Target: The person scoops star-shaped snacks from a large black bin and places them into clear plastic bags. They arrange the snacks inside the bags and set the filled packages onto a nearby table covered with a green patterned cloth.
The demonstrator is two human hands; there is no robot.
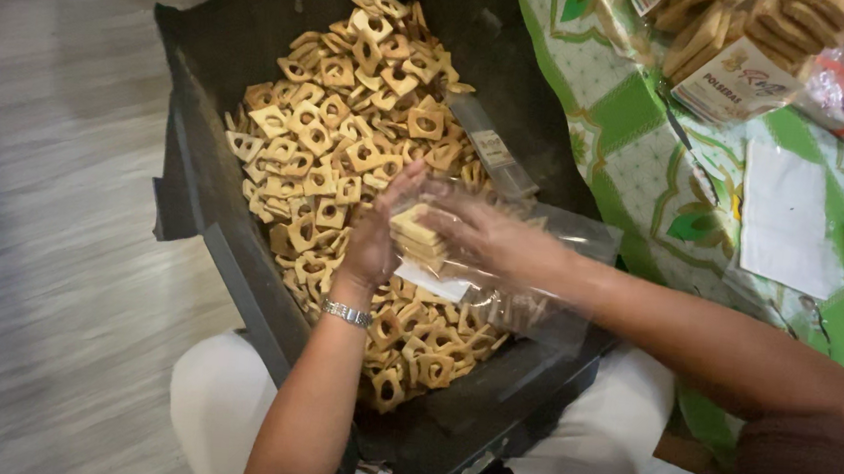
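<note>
Left hand: the left hand (374, 238) stands upright at the near edge of the biscuit stack, palm against it, fingers together and pointing up; a metal wristwatch (347, 312) sits on the wrist.
Right hand: the right hand (482, 235) lies across from the left, fingers slightly curled and pressing on the stack through the clear plastic bag (539, 276); it is blurred, so the exact grip cannot be told.
Biscuit stack: a short stack of square biscuits (415, 234) sits between the two hands, inside the mouth of the bag, above a white paper slip (433, 283).
Tray: a dark tray (523, 105) rests on the person's lap, holding a heap of loose square biscuits with holes (349, 141).
Tabletop: to the right, a green patterned tablecloth (629, 153) carries packed biscuit bags (748, 42) and a white sheet (788, 221).
</note>
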